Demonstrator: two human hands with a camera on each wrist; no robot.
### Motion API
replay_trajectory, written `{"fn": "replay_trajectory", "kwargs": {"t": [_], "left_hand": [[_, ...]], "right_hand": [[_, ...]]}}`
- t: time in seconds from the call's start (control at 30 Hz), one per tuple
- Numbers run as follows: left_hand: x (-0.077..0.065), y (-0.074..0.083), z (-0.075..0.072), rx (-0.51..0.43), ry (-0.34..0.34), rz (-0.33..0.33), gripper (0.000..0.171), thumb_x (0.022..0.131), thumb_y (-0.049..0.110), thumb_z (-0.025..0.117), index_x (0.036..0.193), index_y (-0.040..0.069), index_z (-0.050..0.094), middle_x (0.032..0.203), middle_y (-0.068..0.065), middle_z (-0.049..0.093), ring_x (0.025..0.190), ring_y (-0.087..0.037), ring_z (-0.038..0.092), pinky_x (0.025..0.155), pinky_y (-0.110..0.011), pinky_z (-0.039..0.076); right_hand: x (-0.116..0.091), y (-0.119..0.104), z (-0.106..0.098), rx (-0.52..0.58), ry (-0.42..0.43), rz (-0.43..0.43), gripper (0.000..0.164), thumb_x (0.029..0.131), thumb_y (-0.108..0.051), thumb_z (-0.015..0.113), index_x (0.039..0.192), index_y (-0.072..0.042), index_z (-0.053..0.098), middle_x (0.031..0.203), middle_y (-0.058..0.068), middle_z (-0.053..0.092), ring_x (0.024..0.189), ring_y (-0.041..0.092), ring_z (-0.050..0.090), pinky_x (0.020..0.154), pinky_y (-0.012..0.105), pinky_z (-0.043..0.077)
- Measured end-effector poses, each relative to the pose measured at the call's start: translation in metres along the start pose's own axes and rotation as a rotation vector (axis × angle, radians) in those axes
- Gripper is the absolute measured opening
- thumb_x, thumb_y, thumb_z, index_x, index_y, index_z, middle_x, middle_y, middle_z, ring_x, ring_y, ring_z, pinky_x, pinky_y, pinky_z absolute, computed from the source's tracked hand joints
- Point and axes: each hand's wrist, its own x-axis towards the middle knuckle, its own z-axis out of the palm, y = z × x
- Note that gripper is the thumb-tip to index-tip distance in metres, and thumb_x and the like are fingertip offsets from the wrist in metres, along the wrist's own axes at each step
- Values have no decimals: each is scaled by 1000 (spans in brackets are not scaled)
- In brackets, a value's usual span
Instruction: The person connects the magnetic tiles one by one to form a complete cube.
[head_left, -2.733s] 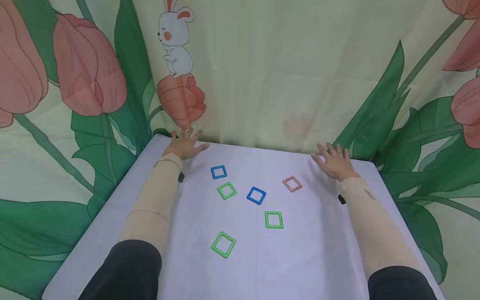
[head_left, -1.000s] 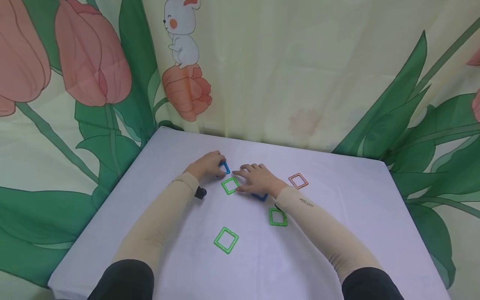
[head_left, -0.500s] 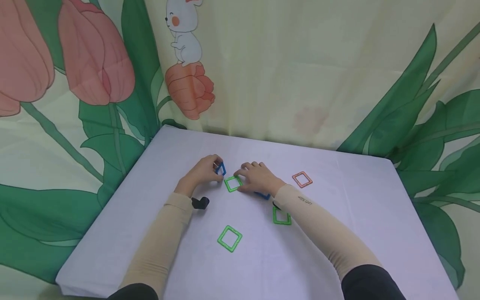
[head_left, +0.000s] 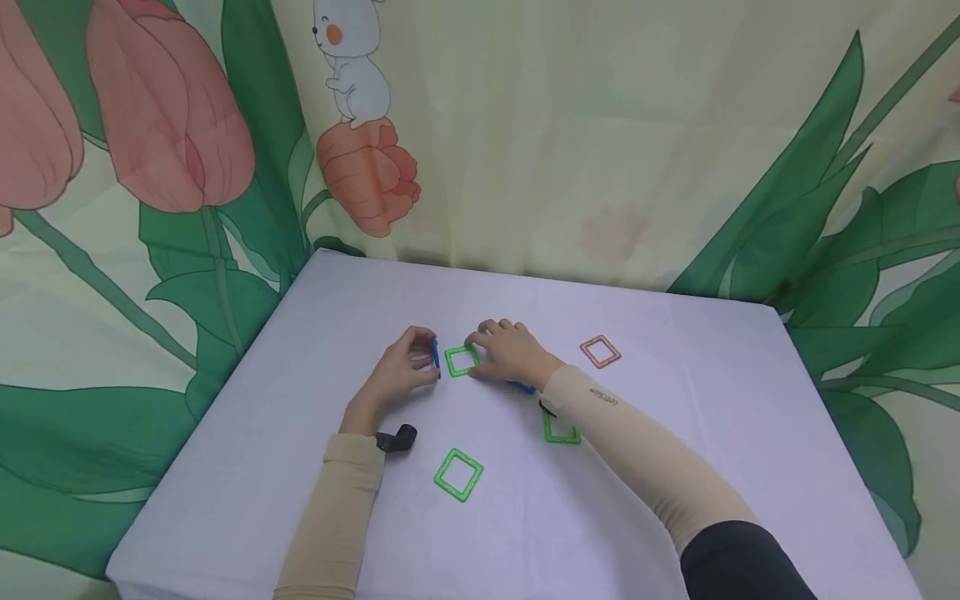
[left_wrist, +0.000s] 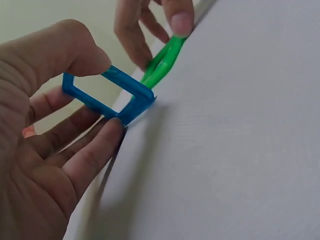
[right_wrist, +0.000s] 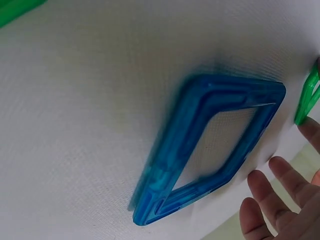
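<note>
Our left hand (head_left: 397,367) pinches a blue square frame (left_wrist: 130,84) upright, right hand (head_left: 513,352) grips a green square frame (left_wrist: 167,65); let's keep edges parallel.

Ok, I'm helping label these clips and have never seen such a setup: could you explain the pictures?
There's no robot, just a person's bare left hand and right hand. The wide picture comes from a camera worn on the head; the two close-ups come from cameras on each wrist.

On the white table lie an orange square frame to the right, a green frame close to the person, another green frame partly behind the right sleeve, and a blue frame partly hidden under the right hand in that wide view.

The left hand pinches a second blue frame upright. The right hand grips the edge of a third green frame.
</note>
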Motion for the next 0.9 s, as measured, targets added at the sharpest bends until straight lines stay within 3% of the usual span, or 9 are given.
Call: {"fn": "replay_trajectory", "kwargs": {"t": [0.33, 0.77, 0.9], "left_hand": [[3, 2, 10, -24, 28, 27, 68, 84, 7, 78, 143, 10, 45, 142, -15, 55, 138, -35, 54, 105, -26, 54], [4, 0, 11, 60, 33, -38, 73, 80, 12, 86, 143, 10, 49, 134, -12, 61, 126, -30, 63, 113, -41, 51], [6, -1, 13, 81, 32, -22, 73, 80, 13, 86, 143, 9, 49, 134, -12, 62, 125, -30, 63, 112, -41, 51]], "right_hand": [[3, -1, 2, 18, 8, 16, 63, 92, -59, 70, 145, -29, 57, 153, 10, 50, 136, 37, 51, 109, 54, 47], [2, -5, 1, 33, 11, 19, 63, 92, -58, 70, 145, -28, 56, 153, 11, 49, 135, 38, 50, 107, 55, 48], [4, -3, 2, 18, 8, 18, 63, 92, -59, 69, 146, -28, 56, 154, 11, 49, 135, 38, 50, 107, 55, 49]]}}
